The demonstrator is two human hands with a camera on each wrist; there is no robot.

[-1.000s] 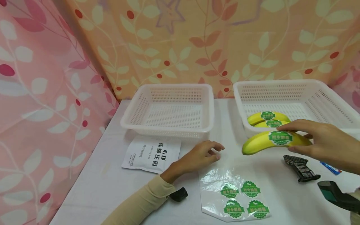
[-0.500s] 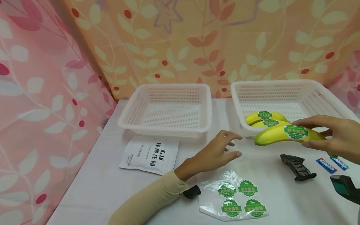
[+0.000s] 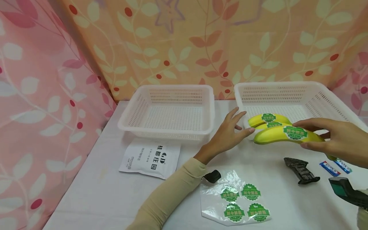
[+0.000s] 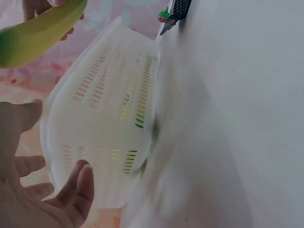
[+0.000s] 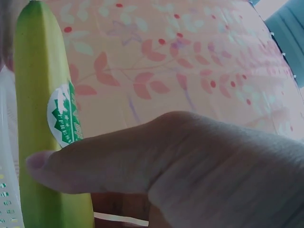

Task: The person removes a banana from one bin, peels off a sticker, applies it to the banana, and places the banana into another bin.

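Observation:
My right hand grips a yellow banana near its right part, thumb in front. A green round sticker sits on the banana's side. In the head view, this banana appears in front of the near rim of the right white basket. Two more stickered bananas lie in that basket's near left corner. My left hand spreads its fingers by the same corner, holding nothing. In the left wrist view its fingertips overlap the basket's wall; whether they touch it, I cannot tell.
A second white basket stands at left, behind a white pouch with black lettering. A clear sheet bears several green stickers. A black wrapped packet and two small blue packets lie at right.
My left hand has moved up and right, from beside the pouch to the right basket's corner. My right hand has carried the banana slightly right and up, closer to the basket's rim.

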